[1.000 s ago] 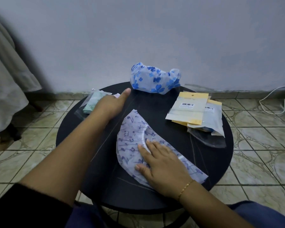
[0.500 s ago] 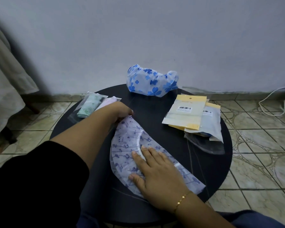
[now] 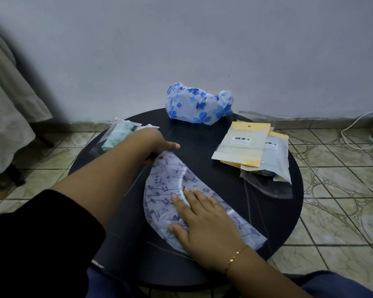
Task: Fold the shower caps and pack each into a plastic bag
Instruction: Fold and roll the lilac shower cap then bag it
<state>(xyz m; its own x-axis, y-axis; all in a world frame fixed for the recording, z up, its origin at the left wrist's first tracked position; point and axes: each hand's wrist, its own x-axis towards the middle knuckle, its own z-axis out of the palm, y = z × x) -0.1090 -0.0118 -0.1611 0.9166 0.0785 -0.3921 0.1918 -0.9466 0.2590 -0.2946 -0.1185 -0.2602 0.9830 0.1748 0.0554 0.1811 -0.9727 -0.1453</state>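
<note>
Low in the middle of the frame, on the round black table, the purple shower cap lies folded to a half-moon, the right hand pressing it flat with straight fingers while the left hand pinches its upper tip. Upper left, packed bags suggest some caps are done. Still to go, by my reading: finish and bag this one, then the blue-flowered cap at the top, using the empty bags at right.
</note>
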